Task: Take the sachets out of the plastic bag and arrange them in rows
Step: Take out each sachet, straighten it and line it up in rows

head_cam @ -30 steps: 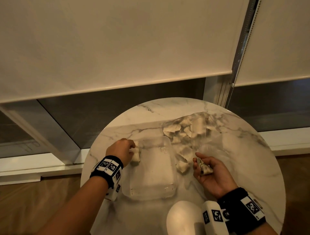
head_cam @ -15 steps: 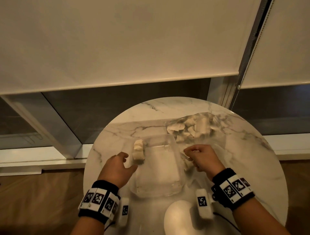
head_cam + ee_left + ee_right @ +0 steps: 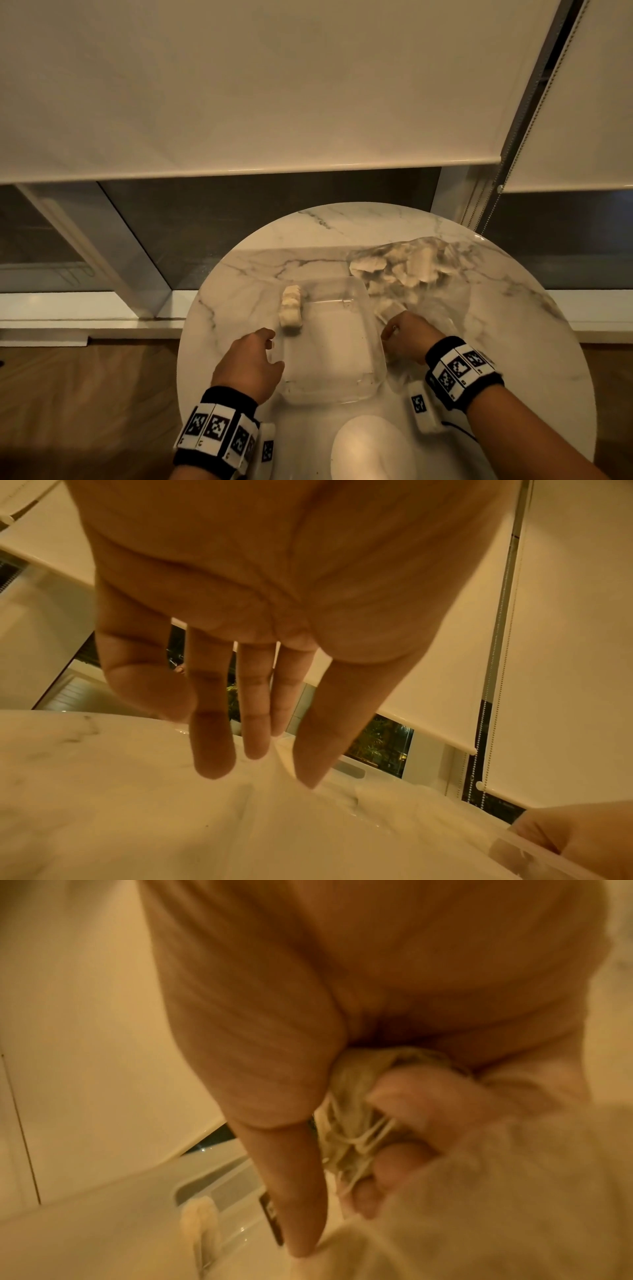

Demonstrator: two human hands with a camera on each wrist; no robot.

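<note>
A clear plastic bag (image 3: 400, 270) full of pale sachets lies at the table's back right. A short row of sachets (image 3: 291, 310) sits at the far left edge of a clear plastic tray (image 3: 373, 342). My left hand (image 3: 270, 346) is open beside the tray's left rim, and in the left wrist view the left hand (image 3: 260, 764) has straight fingers and holds nothing. My right hand (image 3: 394, 334) is palm down at the tray's right side, near the bag's mouth. In the right wrist view the right hand (image 3: 342, 1150) has its fingers curled round crumpled sachets (image 3: 352, 1118).
The round marble table (image 3: 239, 284) stands against a window with lowered roller blinds (image 3: 239, 85) and a bead chain (image 3: 479, 205). A pale rounded shape (image 3: 373, 448) shows at the near edge. One sachet (image 3: 388, 310) lies between the tray and the bag.
My left hand let go of a sachet at the row and drew back toward me, now open. My right hand turned palm down and closed over its sachets.
</note>
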